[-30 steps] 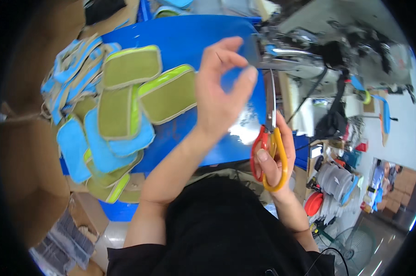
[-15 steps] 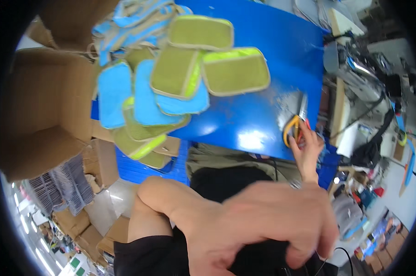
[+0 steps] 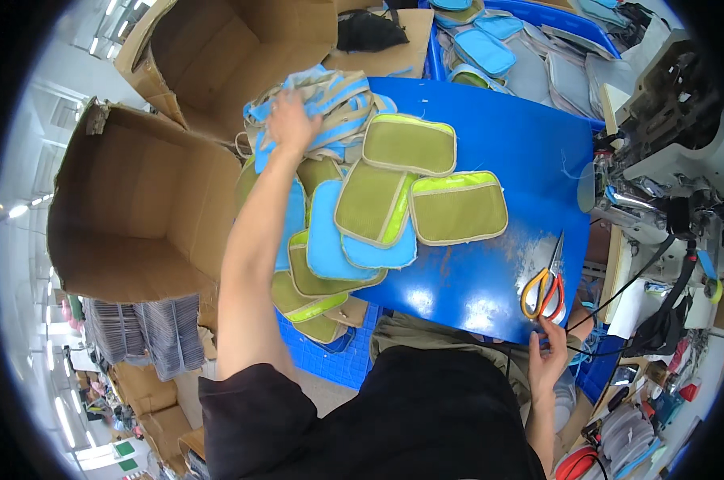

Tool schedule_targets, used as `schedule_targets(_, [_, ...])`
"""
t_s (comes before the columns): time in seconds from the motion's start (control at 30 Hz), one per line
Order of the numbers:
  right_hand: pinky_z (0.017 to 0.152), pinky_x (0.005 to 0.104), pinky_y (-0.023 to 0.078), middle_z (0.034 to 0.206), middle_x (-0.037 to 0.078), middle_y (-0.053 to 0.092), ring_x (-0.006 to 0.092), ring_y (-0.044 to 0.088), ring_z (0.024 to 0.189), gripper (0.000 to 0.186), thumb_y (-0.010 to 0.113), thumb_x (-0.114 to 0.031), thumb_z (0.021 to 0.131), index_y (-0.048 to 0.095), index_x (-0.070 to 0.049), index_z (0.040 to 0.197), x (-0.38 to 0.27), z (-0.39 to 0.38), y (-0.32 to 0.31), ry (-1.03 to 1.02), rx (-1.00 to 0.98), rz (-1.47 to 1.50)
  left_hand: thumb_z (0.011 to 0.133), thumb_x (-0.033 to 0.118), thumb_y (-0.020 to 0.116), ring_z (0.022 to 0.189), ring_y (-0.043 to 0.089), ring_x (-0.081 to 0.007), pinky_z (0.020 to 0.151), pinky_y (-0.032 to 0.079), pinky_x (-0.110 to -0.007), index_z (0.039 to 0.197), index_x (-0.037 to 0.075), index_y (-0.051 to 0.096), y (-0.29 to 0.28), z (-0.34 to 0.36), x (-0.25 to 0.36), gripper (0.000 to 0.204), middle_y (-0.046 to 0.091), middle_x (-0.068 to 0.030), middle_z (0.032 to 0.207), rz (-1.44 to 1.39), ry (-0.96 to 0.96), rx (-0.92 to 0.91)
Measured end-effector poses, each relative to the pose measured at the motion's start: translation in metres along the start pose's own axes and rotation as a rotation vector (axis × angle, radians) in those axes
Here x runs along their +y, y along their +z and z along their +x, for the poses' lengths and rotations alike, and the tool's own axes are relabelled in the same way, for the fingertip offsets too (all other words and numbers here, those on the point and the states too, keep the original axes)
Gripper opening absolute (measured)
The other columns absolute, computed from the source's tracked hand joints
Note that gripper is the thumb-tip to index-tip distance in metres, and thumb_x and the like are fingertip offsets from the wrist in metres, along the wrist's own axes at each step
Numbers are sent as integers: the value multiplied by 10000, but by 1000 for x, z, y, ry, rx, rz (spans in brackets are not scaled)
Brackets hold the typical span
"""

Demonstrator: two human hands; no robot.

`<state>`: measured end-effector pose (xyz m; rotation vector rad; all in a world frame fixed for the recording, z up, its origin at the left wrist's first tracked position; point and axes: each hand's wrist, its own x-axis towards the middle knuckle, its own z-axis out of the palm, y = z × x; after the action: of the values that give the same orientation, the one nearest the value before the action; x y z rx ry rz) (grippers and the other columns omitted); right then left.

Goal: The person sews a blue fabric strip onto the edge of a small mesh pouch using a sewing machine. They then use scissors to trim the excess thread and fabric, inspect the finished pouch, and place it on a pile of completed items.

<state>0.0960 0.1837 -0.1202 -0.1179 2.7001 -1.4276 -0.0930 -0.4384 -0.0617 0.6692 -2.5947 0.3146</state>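
My left hand [image 3: 292, 122] rests on a heap of beige and light-blue striped fabric strips [image 3: 334, 108] at the table's far left. Its thumb stands apart from the fingers, whose tips partly sink from view against the strips. Close to the table's near right edge is my right hand [image 3: 548, 356], fingers apart and holding nothing. Just beyond its fingertips lie scissors [image 3: 544, 292] with orange and red handles, blades pointing away. Between the hands, olive-green zip pouches [image 3: 460, 210] and light-blue pouches [image 3: 325, 228] overlap in a loose pile, partly under my left forearm.
Two open cardboard boxes [image 3: 130, 212] stand left of the blue table [image 3: 530, 160]. A blue crate [image 3: 594, 36] of grey and blue pouches sits behind it. A sewing machine [image 3: 670, 180] is on the right, with cables hanging near my right hand.
My left hand has gone from close in front of the camera to the striped strips. My right hand has drawn back from the scissors' handles. The view has shifted.
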Motion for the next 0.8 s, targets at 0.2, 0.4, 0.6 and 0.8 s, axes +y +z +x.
schedule_targets(0.2, [758,284,497,1100,105,649,156,621,838,363,688,60,877,687,-4,1235,-14,11,3,24,-46,37,782,221,757,1238,598,-304,1037,450,-488,1193,174,711,25,39,7,416,685,-90,1190,104,237,-387])
schedule_targets(0.4, [730,275,488,1089,98,648,153,622,837,359,688,63,877,688,-7,1229,-27,21,-4,-38,1,73,755,63,685,1050,657,-292,907,507,-444,1006,198,792,-52,75,3,305,693,-60,1047,-132,285,285])
schedule_targets(0.6, [716,273,479,1055,106,661,151,622,848,334,695,57,870,706,-3,1198,-39,25,-13,-114,47,177,800,-9,733,1071,633,-248,931,518,-363,1101,148,800,-191,70,35,345,658,-82,1146,-527,382,709])
schedule_targets(0.8, [771,312,514,1124,146,689,239,665,912,350,699,57,831,729,-20,1172,-130,49,-45,-509,104,208,886,-5,717,1162,613,-188,981,514,-326,1174,9,735,-251,-23,94,289,634,-97,1223,-1082,458,659])
